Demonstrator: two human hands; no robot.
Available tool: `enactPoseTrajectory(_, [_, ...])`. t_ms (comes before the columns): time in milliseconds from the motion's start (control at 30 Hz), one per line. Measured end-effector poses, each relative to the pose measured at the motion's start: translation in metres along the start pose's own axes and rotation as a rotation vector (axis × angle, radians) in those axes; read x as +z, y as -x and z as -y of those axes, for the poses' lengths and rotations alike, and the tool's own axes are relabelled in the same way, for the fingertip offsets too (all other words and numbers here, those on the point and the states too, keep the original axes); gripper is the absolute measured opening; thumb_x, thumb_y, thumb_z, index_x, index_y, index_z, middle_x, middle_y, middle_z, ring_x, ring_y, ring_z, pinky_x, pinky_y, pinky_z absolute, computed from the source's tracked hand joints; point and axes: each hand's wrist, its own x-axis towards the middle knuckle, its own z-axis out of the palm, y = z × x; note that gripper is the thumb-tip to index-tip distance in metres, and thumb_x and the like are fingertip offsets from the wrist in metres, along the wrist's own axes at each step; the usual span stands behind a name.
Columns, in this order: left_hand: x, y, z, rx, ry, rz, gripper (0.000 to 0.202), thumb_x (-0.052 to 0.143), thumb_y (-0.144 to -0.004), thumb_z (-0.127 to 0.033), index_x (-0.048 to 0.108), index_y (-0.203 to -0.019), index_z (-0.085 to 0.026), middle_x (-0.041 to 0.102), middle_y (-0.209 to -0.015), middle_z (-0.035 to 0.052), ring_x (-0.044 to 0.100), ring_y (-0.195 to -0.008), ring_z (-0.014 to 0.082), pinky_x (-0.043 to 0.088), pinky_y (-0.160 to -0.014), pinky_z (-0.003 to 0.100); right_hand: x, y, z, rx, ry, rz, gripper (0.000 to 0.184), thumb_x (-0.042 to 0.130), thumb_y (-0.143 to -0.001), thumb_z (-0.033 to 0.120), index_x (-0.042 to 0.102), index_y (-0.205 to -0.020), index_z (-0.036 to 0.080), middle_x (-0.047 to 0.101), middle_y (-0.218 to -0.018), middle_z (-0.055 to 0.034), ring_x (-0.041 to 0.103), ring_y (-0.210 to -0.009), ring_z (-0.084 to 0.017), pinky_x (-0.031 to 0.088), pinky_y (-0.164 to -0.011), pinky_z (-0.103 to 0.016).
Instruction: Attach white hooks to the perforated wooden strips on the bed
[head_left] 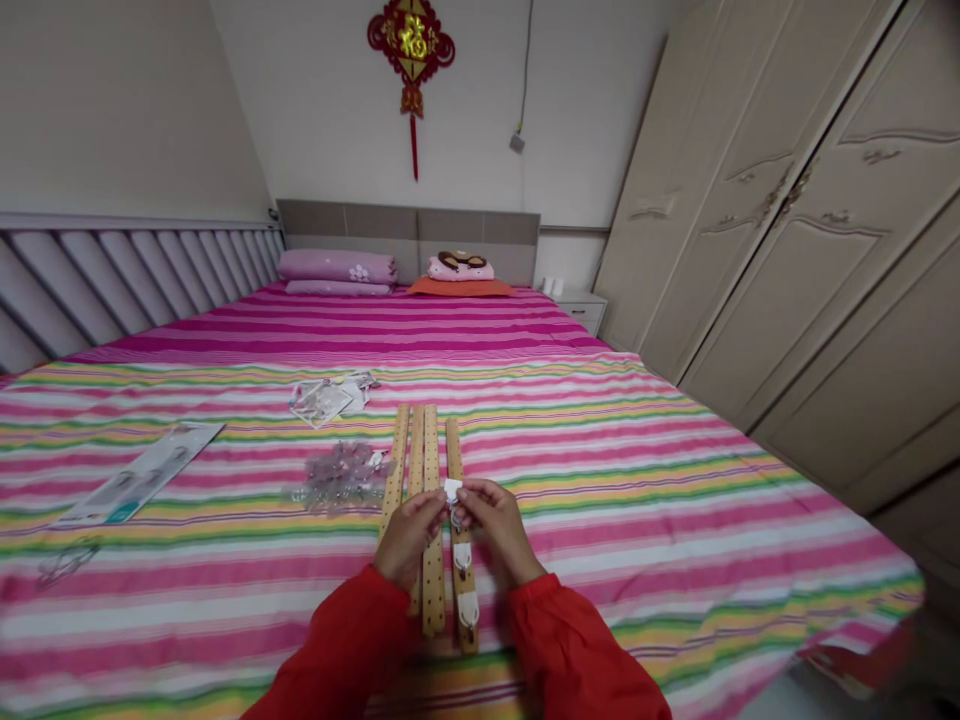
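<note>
On the striped bed cover (187,610), a flat packet (154,470) lies well off to the left and a clear bag of small parts (341,475) nearer in, which seems to keep the parts within easy reach. Next come three holed wooden strips (433,600), side by side, the left hand (411,530) above them pinching a small white piece (453,489) from its left. That piece is over a separate strip (453,440) already bearing two white fittings (469,608), while the right hand (491,518) pinches its other side, probably to steady it.
</note>
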Motion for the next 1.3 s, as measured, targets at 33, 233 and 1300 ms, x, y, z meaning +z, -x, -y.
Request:
enactPoseTrajectory(33, [0.002,-0.003,0.001,0.013,-0.041,0.001,0.040,0.082,-0.049,-0.040,0.069,-0.075,-0.011,0.060,-0.058,-0.0020,0.049,-0.052,0.0044,0.033,-0.048,0.014,0.000,-0.002,0.000,-0.001,-0.004,-0.011,0.033,0.081,-0.056,0.035,0.069,-0.078,0.014,0.065,-0.052,0.0001,0.055,-0.044,-0.011,0.043,-0.046,-0.023])
enactPoseTrajectory(233, [0.004,-0.019,0.006,0.148,-0.213,0.014,0.040,0.075,-0.057,-0.039,0.069,-0.083,-0.010,0.063,-0.061,0.0004,0.053,-0.056,0.0086,0.039,-0.054,0.019,-0.004,-0.016,-0.003,-0.003,-0.004,-0.088,0.034,0.082,-0.051,0.031,0.067,-0.077,0.015,0.065,-0.052,0.0016,0.055,-0.043,-0.011,0.042,-0.043,-0.021])
enactPoseTrajectory(1300, [-0.009,-0.024,0.027,0.631,-1.559,-0.085,0.051,0.039,-0.083,-0.011,0.056,-0.126,-0.030,0.053,-0.136,0.0054,0.037,-0.127,0.0272,0.022,-0.104,0.052,-0.026,-0.061,-0.035,0.074,0.115,-0.097,0.023,0.074,-0.053,0.027,0.070,-0.072,0.015,0.065,-0.050,0.0014,0.054,-0.042,-0.011,0.045,-0.045,-0.024])
